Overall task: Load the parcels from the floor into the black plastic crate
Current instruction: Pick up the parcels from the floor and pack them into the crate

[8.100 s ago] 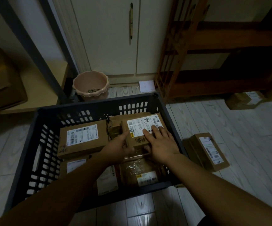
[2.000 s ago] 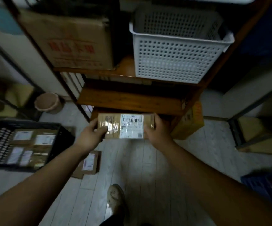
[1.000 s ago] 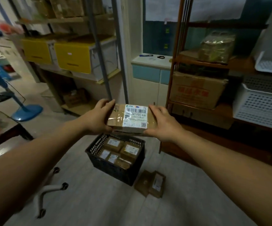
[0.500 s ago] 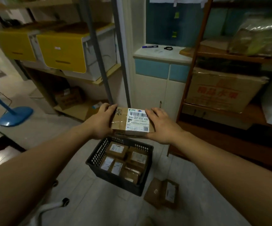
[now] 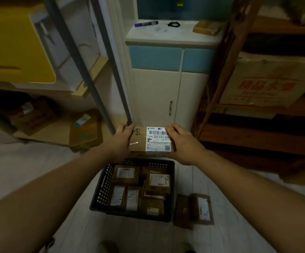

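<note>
Figure: I hold one parcel (image 5: 151,143) in the air above the far rim of the crate (image 5: 102,187), with my left hand (image 5: 121,141) and right hand (image 5: 183,144) each curled round a short end. Several parcels already lie in the crate; I judge that this one and two floor parcels (image 5: 202,209) just right of it remain. The label (image 5: 158,137) faces up at me, and the long axis runs left to right between my hands.

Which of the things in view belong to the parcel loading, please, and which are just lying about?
Job: held parcel, gripped by left hand and right hand; black crate; parcels inside it; two floor parcels beside it.
Lying about: purple marker on the cabinet top; big carton on the wooden rack; yellow drawer unit.
</note>
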`<state>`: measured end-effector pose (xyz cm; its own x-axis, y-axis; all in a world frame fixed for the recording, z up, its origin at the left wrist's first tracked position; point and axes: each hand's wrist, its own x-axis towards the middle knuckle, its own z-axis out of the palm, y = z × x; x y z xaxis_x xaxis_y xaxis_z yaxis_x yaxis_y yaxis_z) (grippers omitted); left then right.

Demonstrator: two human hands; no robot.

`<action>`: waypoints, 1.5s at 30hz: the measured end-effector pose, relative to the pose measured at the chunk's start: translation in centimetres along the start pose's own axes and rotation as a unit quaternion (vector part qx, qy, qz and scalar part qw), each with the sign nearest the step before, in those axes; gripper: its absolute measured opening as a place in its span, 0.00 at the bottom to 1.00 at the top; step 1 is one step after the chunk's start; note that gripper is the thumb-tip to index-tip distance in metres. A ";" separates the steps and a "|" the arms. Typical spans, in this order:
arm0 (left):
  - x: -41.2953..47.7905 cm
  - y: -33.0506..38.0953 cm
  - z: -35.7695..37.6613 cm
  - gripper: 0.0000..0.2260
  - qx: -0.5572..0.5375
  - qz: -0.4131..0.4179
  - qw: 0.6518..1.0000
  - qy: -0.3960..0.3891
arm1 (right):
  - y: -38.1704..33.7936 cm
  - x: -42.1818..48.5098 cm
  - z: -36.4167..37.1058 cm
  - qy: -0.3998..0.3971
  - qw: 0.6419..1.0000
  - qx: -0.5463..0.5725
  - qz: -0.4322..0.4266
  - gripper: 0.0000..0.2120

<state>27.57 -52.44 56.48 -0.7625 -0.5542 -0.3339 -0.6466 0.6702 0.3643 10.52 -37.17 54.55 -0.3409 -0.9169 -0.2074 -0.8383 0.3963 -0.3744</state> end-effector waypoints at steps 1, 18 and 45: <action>1.5 -1.3 0.7 0.46 -0.002 0.014 1.000 -0.008 | -0.1 0.9 1.2 0.001 1.000 0.003 0.018 0.45; 24.8 -20.7 35.4 0.45 -0.061 0.068 0.996 -0.021 | 15.7 17.6 38.9 0.023 0.995 0.021 0.096 0.46; 25.0 -23.8 40.1 0.47 -0.101 0.141 0.981 0.091 | 18.7 17.0 42.7 0.126 0.990 0.015 0.070 0.43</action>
<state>24.74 -62.42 4.60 -0.8908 -0.4524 -0.0416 -0.3873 0.7085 0.5900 7.20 -43.38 5.45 -0.5502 -0.8345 -0.0290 -0.7643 0.5173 -0.3850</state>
